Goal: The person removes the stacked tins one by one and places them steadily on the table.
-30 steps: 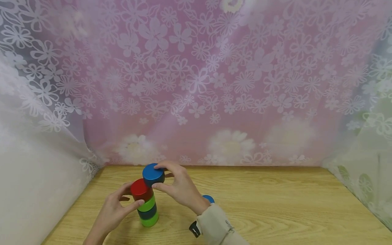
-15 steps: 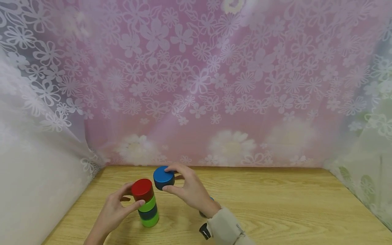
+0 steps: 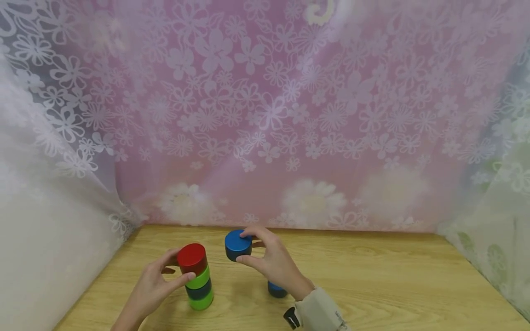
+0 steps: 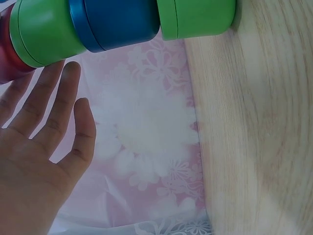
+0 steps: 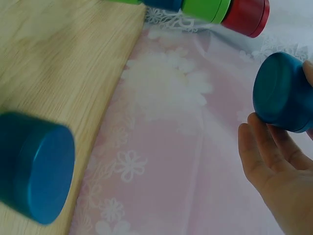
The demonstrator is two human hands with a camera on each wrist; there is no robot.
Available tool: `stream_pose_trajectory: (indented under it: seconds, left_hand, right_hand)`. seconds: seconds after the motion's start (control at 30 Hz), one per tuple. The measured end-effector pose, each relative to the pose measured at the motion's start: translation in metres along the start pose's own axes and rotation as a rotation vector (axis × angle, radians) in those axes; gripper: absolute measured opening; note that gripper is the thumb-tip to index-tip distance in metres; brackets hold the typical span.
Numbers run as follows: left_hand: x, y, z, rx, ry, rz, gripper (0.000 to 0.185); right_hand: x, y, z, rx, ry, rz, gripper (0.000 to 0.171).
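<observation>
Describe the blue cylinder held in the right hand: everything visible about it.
The blue cylinder is a short, round puck with a flat, brighter blue top and darker sides, smooth and matte, perhaps painted wood or plastic. The right hand pinches it between thumb and fingers, holding it above the table, roughly upright and tipped slightly. It sits right of the stack, about level with its red top, touching neither. Only the hand touches it.

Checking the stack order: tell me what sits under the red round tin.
Under the red round tin stand a green tin, a dark blue tin and another green tin on the wooden table. The left hand's fingers cover part of the upper joint.
</observation>
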State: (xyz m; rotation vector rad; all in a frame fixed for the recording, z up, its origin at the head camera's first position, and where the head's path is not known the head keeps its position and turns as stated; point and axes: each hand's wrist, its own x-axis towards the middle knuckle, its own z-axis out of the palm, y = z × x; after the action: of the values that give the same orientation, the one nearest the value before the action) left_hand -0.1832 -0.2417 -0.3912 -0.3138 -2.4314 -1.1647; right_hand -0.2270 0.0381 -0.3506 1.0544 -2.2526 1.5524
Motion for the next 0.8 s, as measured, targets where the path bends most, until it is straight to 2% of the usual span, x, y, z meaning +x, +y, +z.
stream_pose_trajectory:
  seconds: [0.17, 0.4, 0.63, 0.8]
  left_hand:
    - [-0.001, 0.000, 0.001, -0.004, 0.002, 0.023, 0.048]
    - [0.001, 0.001, 0.000, 0.000, -0.005, -0.004, 0.050]
    - [0.001, 0.002, 0.000, 0.005, -0.004, 0.000, 0.050]
    - [0.000, 0.002, 0.000, 0.003, -0.002, 0.005, 0.049]
  right_hand:
    - [-0.007, 0.006, -0.010, -0.039, 0.011, 0.010, 0.040]
    - [-0.014, 0.014, -0.022, -0.053, 0.023, 0.036, 0.040]
    - [-0.023, 0.028, -0.032, -0.094, 0.029, -0.001, 0.035]
    - [-0.029, 0.034, -0.039, -0.104, 0.023, 0.011, 0.033]
